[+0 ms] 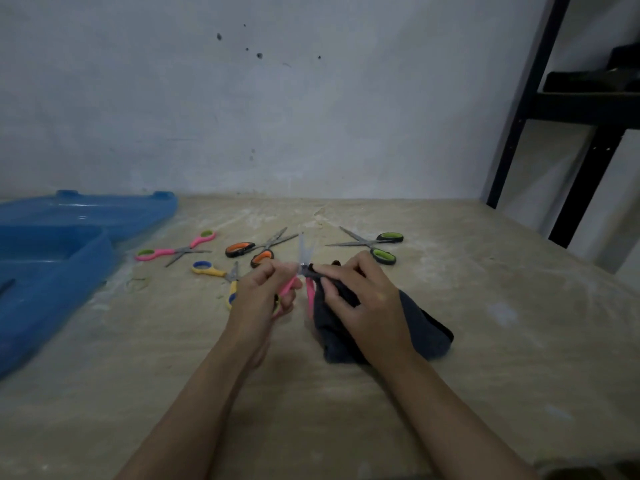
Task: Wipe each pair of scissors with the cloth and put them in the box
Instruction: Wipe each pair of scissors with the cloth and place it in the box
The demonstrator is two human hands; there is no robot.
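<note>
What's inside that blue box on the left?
The blue box shows a mostly bare floor and one dark, slim item at the picture's edge, too cut off to identify. The near wall hides the rest.

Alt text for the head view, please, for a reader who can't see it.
A person's left hand holds open pink scissors while the right hand wipes them with a dark cloth. Four more pairs lie on the table; a blue box sits left.
</note>
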